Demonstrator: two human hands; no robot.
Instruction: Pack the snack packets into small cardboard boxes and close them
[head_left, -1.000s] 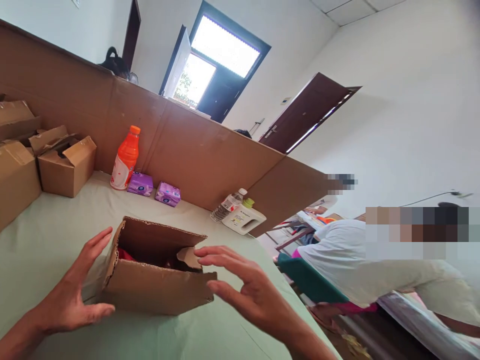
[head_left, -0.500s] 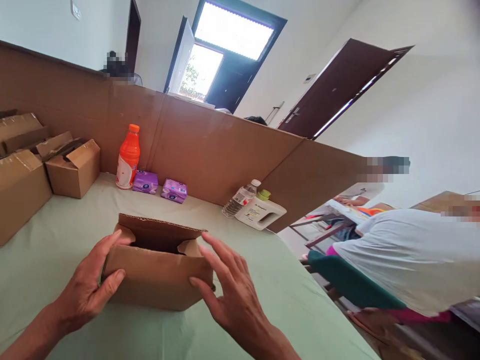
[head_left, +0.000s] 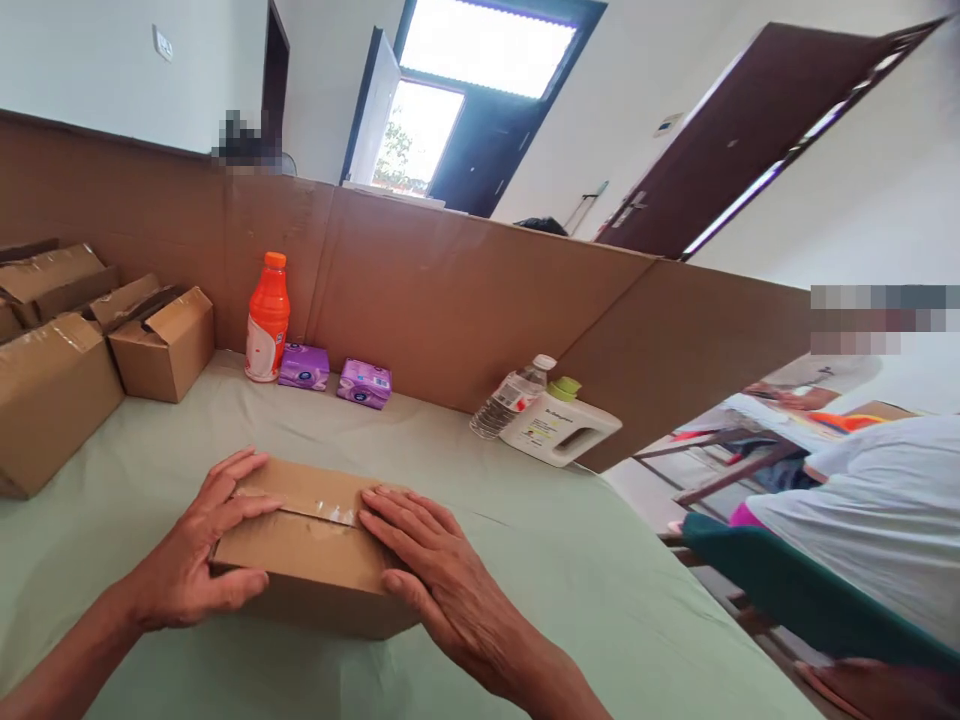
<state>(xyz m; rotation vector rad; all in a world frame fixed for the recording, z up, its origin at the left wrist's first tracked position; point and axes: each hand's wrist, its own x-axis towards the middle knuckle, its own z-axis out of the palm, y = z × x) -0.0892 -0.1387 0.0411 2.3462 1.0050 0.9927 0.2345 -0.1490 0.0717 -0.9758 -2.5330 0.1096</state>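
Note:
A small brown cardboard box [head_left: 315, 545] sits before me, its top flaps folded down to meet at a seam with a strip of clear tape. On its left end lies my left hand [head_left: 214, 545], fingers stretched over the flaps and the thumb along the front edge. My right hand [head_left: 442, 570] rests flat on the right end of the top, fingers extended and the thumb toward the front. Both hands are open and touch the box. Its inside is hidden.
An orange bottle [head_left: 268, 320], two purple tissue packs [head_left: 365, 384], a clear water bottle [head_left: 510, 402] and a white jug [head_left: 551, 428] stand along the cardboard partition [head_left: 450, 290]. Several cardboard boxes [head_left: 56, 400] are at left. A person in a white shirt [head_left: 870, 510] sits at right.
The box's raised flaps have been folded down, covering its opening. My hands have moved from the box's sides onto its top. The view has shifted slightly.

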